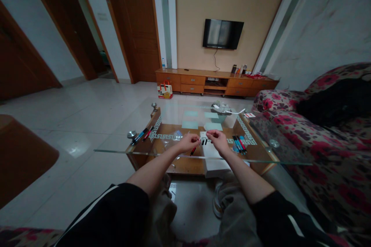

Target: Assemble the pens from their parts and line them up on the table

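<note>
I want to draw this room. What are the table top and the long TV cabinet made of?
The table top looks like clear glass: you can see the wooden shelf and floor through it, and its edge shines. The TV cabinet looks like orange-brown wood with a smooth finish, though it could be veneer.

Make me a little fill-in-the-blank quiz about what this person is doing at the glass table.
1. The left hand holds a pen whose colour is ____.
2. Both hands work above a white box that lies on a table top made of ____.
3. Near the right hand, a bunch of pens lies on the table, on the side toward the ____.
4. On the far wall hangs a ____, switched off.

Missing words: red; glass; sofa; television
</note>
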Action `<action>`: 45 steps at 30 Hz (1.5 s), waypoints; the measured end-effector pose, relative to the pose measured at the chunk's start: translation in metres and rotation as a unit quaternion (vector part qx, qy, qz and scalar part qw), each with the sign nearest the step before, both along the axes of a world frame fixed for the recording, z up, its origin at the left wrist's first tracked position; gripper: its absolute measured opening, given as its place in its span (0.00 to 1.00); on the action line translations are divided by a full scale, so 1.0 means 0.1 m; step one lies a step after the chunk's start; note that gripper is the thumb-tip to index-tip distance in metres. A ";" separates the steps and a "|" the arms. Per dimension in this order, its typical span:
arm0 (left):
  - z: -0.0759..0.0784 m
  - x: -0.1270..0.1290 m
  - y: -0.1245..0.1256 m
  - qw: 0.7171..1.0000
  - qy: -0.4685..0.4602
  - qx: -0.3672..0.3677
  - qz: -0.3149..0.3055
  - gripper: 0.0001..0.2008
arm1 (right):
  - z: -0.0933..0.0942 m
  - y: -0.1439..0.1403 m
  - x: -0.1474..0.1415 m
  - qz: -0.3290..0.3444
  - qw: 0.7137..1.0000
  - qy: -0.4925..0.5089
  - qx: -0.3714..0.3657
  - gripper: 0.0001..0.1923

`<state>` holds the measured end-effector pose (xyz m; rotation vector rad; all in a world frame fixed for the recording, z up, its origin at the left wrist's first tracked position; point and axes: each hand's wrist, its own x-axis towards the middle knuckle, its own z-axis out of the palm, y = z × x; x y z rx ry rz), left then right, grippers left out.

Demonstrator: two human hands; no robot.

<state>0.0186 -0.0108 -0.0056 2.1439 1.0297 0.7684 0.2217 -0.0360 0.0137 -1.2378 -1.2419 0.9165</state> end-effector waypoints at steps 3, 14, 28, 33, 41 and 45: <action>0.01 -0.01 0.00 1.000 0.011 -0.001 -0.008 0.16 | 0.03 -0.02 -0.01 0.007 1.000 0.004 0.004 0.22; 0.01 0.00 0.00 1.000 0.013 -0.006 -0.015 0.16 | 0.08 -0.05 -0.03 0.018 1.000 0.010 -0.010 0.21; 0.01 -0.02 0.01 0.999 0.021 -0.003 -0.034 0.17 | 0.01 -0.02 -0.03 0.038 0.999 0.018 -0.009 0.22; -0.01 -0.02 0.01 0.999 0.018 -0.002 -0.036 0.15 | 0.04 -0.03 -0.04 0.042 0.999 0.008 -0.021 0.22; -0.01 -0.01 0.02 1.000 0.009 -0.001 -0.026 0.14 | -0.03 -0.01 -0.02 0.056 0.998 -0.007 -0.016 0.22; -0.01 0.00 0.02 1.000 0.004 -0.003 -0.013 0.13 | -0.07 -0.01 -0.02 0.079 0.997 -0.012 -0.014 0.22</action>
